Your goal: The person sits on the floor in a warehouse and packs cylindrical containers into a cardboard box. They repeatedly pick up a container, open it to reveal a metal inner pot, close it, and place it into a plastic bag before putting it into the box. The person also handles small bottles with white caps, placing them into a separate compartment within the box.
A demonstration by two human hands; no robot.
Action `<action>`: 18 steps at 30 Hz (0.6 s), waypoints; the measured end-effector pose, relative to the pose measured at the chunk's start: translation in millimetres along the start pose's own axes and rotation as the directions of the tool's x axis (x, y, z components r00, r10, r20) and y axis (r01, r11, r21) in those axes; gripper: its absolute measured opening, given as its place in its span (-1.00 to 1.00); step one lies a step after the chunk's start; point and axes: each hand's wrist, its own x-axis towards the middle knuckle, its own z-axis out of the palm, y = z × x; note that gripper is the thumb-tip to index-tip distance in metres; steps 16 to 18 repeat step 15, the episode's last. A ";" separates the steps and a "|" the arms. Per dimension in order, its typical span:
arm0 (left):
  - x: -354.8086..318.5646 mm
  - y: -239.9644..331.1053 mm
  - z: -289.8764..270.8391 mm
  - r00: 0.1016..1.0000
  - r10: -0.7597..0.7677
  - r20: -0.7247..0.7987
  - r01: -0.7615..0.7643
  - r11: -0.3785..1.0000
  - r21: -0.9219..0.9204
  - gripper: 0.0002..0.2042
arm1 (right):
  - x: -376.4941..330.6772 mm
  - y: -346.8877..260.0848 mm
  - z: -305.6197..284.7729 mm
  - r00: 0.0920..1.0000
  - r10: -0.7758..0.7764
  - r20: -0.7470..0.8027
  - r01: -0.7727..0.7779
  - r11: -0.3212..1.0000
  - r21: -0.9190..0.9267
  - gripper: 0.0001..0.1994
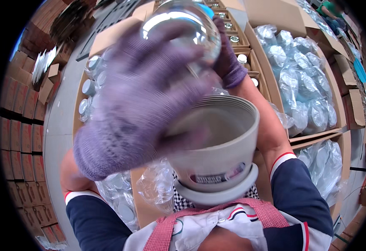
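Note:
A clear, rounded glass-like vessel (206, 31) is raised at the top middle. My right hand (229, 62), in a purple knit glove, grips its right side; its fingertips are mostly hidden behind it. Closer to me, my left hand (137, 96), gloved alike and blurred by motion, has its fingers spread across the vessel's front. The left thumb is wide apart, over the rim of a grey plant pot (216, 161). That pot stands upright near my chest, with a dark label on its front and a grey saucer (220, 194) beneath it.
Open cardboard boxes (271, 79) stand around me. The right one holds several plastic-wrapped vessels (304, 83); wrapped pieces (89, 88) also fill a box at left. Capped bottles (242, 59) sit in divided cartons ahead. Stacked cartons (22, 138) line the left side. A person in green (331, 10) is at far right.

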 end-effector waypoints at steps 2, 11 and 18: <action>1.1 -16.4 4.6 0.971 -0.096 -0.218 0.053 0.979 -0.196 -0.36 | -16.8 -19.5 2.7 0.921 0.089 0.380 -0.164 0.972 0.168 -0.29; -41.5 -25.2 74.4 0.953 -0.197 0.229 0.235 0.012 -0.972 -0.33 | -171.7 -7.8 68.6 0.999 -0.029 -0.016 0.005 0.626 -0.780 -0.10; -16.3 7.2 61.3 0.856 0.095 0.508 0.359 0.599 -0.716 -0.30 | -143.6 5.2 22.5 0.991 0.067 -0.115 -0.110 0.900 -0.422 0.06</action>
